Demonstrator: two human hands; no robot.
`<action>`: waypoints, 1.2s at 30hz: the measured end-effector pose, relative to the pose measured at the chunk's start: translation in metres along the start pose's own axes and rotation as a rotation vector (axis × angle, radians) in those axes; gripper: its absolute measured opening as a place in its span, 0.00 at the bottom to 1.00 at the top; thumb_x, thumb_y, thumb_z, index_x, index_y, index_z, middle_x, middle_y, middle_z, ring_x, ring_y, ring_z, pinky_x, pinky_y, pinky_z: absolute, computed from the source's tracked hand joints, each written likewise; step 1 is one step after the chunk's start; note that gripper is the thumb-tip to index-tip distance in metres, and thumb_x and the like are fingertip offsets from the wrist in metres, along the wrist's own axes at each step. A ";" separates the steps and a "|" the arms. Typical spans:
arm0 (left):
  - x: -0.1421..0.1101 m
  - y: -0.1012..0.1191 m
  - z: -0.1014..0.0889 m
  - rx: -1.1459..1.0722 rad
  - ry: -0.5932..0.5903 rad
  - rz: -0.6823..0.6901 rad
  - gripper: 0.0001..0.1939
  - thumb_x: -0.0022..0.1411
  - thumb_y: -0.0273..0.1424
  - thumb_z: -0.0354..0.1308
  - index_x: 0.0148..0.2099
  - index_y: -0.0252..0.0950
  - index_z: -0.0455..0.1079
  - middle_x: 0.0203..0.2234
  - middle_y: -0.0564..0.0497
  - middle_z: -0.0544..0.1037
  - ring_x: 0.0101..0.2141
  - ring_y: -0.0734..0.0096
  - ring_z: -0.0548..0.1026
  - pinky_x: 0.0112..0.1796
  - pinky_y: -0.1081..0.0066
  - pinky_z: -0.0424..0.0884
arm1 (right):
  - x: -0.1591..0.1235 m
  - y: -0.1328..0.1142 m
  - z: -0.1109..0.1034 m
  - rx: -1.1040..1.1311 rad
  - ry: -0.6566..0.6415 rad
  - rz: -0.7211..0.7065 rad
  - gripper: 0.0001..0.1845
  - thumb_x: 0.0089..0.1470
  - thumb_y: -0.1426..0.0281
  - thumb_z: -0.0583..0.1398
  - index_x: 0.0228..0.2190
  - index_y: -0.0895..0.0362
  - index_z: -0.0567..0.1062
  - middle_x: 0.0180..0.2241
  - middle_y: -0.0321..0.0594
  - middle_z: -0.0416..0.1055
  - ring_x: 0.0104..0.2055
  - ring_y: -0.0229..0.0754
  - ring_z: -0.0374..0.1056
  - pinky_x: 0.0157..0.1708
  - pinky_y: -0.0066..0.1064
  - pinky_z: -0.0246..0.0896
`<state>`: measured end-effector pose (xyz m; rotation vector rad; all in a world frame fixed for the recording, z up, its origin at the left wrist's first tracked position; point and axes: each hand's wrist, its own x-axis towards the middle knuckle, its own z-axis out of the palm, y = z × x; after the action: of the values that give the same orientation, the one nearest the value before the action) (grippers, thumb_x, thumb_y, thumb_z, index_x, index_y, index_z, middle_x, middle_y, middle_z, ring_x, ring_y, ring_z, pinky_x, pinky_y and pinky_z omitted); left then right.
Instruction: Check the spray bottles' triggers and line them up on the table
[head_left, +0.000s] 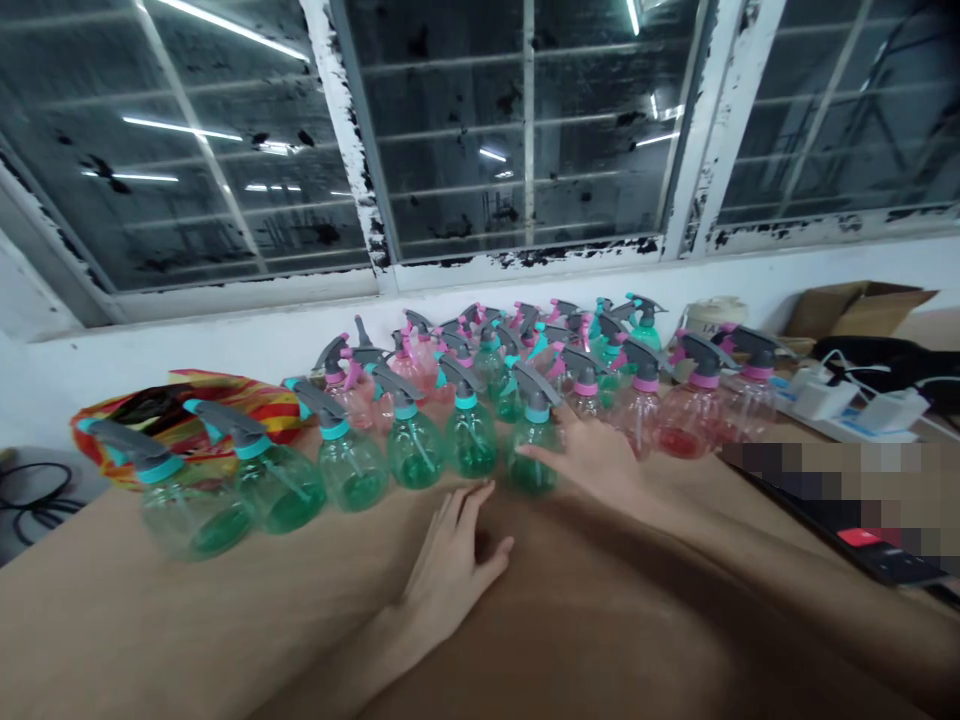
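Note:
My right hand (596,460) is around a green spray bottle (534,455) with a turquoise collar and grey trigger head. Its thumb lies across the front, and the other fingers are partly hidden behind the bottle. My left hand (450,555) hovers or rests low over the table with fingers stretched, holding nothing. Just beyond its fingertips stands another green spray bottle (474,445). More green bottles line up leftward, ending with one at the far left (199,515). Pink spray bottles with pink collars, such as this one (686,420), stand to the right of my right hand.
Behind the front row, several pink and green spray bottles crowd toward the wall. A red-yellow bag (277,400) lies at left. At right are a power strip with white plugs (892,410), a cardboard box (855,305), a white tub (716,315) and a dark, partly blurred-out device (892,565).

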<state>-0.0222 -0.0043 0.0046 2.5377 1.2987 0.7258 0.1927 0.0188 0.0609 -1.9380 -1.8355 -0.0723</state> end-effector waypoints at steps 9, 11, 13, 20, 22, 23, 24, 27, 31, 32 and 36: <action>0.010 0.048 0.007 -0.327 -0.222 0.005 0.43 0.49 0.41 0.68 0.63 0.41 0.51 0.57 0.43 0.65 0.57 0.50 0.62 0.56 0.49 0.58 | -0.080 0.030 -0.046 0.116 -0.133 -0.224 0.34 0.46 0.40 0.54 0.40 0.54 0.73 0.24 0.40 0.76 0.24 0.51 0.73 0.23 0.38 0.64; 0.008 0.056 0.009 -0.346 -0.241 0.060 0.43 0.48 0.42 0.69 0.62 0.43 0.54 0.57 0.45 0.66 0.57 0.49 0.63 0.55 0.47 0.57 | -0.085 0.040 -0.053 0.189 -0.099 -0.247 0.30 0.45 0.41 0.57 0.36 0.53 0.74 0.32 0.43 0.77 0.32 0.52 0.75 0.29 0.40 0.67; 0.008 0.062 0.012 -0.352 -0.252 0.091 0.44 0.46 0.43 0.70 0.62 0.43 0.54 0.58 0.44 0.65 0.57 0.47 0.62 0.55 0.45 0.56 | -0.082 0.049 -0.058 0.299 -0.076 -0.269 0.31 0.43 0.43 0.60 0.40 0.53 0.73 0.43 0.45 0.75 0.43 0.54 0.72 0.39 0.43 0.68; 0.020 0.080 0.020 -0.403 -0.282 0.152 0.45 0.45 0.43 0.70 0.62 0.40 0.56 0.58 0.42 0.65 0.58 0.48 0.61 0.56 0.49 0.56 | -0.064 0.052 -0.054 0.818 -0.089 -0.335 0.28 0.46 0.54 0.64 0.48 0.49 0.68 0.45 0.40 0.74 0.47 0.49 0.71 0.44 0.41 0.69; 0.024 0.085 0.021 -0.395 -0.288 0.161 0.44 0.45 0.43 0.70 0.62 0.39 0.57 0.57 0.41 0.66 0.57 0.47 0.62 0.56 0.49 0.57 | -0.064 0.046 -0.049 0.867 -0.030 -0.339 0.20 0.48 0.55 0.63 0.43 0.48 0.72 0.39 0.37 0.76 0.40 0.46 0.73 0.37 0.37 0.71; 0.025 0.086 0.022 -0.384 -0.295 0.170 0.45 0.45 0.43 0.71 0.62 0.39 0.56 0.57 0.41 0.66 0.57 0.47 0.62 0.56 0.49 0.58 | -0.064 0.044 -0.047 0.883 0.008 -0.329 0.16 0.49 0.56 0.62 0.40 0.47 0.73 0.36 0.35 0.76 0.38 0.45 0.73 0.36 0.36 0.71; 0.027 0.085 0.023 -0.367 -0.306 0.184 0.47 0.44 0.43 0.71 0.63 0.39 0.55 0.58 0.41 0.65 0.57 0.47 0.61 0.56 0.50 0.58 | -0.065 0.042 -0.044 0.900 0.043 -0.315 0.13 0.51 0.57 0.62 0.39 0.47 0.74 0.35 0.34 0.76 0.37 0.44 0.73 0.35 0.35 0.71; 0.031 0.073 0.024 -0.259 -0.368 0.225 0.53 0.44 0.47 0.70 0.66 0.40 0.48 0.61 0.41 0.59 0.60 0.45 0.57 0.57 0.47 0.54 | -0.063 0.041 -0.037 0.993 0.049 -0.289 0.10 0.53 0.60 0.60 0.39 0.46 0.74 0.36 0.33 0.76 0.37 0.41 0.73 0.36 0.33 0.71; 0.032 0.045 0.023 -0.058 -0.430 0.179 0.50 0.47 0.49 0.67 0.66 0.38 0.51 0.63 0.40 0.56 0.61 0.45 0.54 0.58 0.45 0.50 | -0.054 0.044 -0.032 1.039 -0.046 -0.260 0.09 0.54 0.63 0.60 0.39 0.50 0.74 0.35 0.35 0.75 0.36 0.40 0.73 0.36 0.32 0.70; 0.032 0.038 0.023 -0.017 -0.428 0.168 0.48 0.48 0.48 0.66 0.65 0.38 0.52 0.63 0.41 0.56 0.61 0.46 0.54 0.58 0.46 0.49 | -0.050 0.044 -0.031 1.026 -0.052 -0.254 0.08 0.54 0.63 0.60 0.37 0.51 0.74 0.33 0.35 0.75 0.35 0.40 0.73 0.36 0.32 0.70; 0.029 0.020 0.023 0.092 -0.378 0.142 0.33 0.59 0.45 0.58 0.63 0.38 0.57 0.64 0.42 0.55 0.62 0.51 0.53 0.59 0.48 0.51 | -0.037 0.039 -0.027 1.032 -0.075 -0.260 0.09 0.55 0.63 0.59 0.39 0.51 0.73 0.33 0.35 0.74 0.34 0.40 0.72 0.37 0.32 0.68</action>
<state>0.0181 0.0087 0.0020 2.6871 1.0555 0.1928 0.2336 -0.0254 0.0600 -0.9842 -1.6399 0.7249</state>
